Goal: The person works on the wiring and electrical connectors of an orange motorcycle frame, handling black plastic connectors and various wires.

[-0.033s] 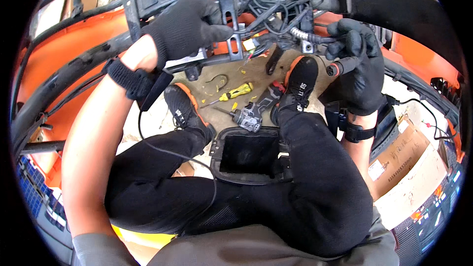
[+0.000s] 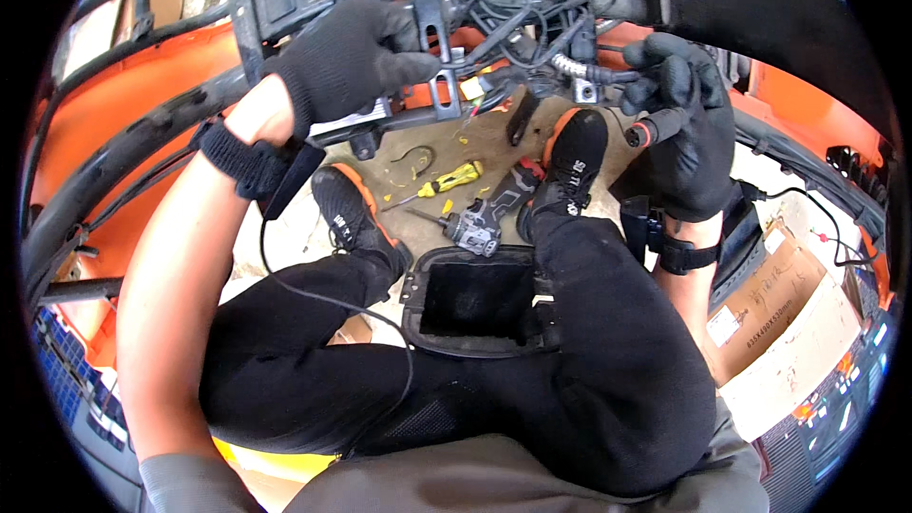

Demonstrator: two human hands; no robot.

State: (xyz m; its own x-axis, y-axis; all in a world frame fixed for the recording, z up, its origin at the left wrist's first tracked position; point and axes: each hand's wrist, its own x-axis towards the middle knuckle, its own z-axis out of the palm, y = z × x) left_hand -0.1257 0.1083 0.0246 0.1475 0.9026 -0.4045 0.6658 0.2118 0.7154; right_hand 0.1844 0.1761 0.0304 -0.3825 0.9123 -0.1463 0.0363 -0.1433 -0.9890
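Note:
My left hand (image 2: 347, 62), in a black glove, is closed at a slotted black metal bracket (image 2: 443, 66), its thumb against the bracket's near side and the other fingertips partly hidden. My right hand (image 2: 689, 119), gloved too, is raised to the right of the wiring. Its fingers are curled round a black cable connector (image 2: 657, 127), whose round end with a red ring points left and down. A bundle of tangled black cables (image 2: 513, 24) lies between my hands. Beside it are a ribbed silver sleeve (image 2: 570, 65) on a cable and a small yellow-and-white plug (image 2: 472, 87).
On the floor between my shoes lie a yellow screwdriver (image 2: 451, 178) and a grey power drill (image 2: 484, 218). A black open bin (image 2: 475, 346) stands between my legs. Orange panels (image 2: 180, 95) and black tubes surround the wiring. At the right is a cardboard box (image 2: 793, 351).

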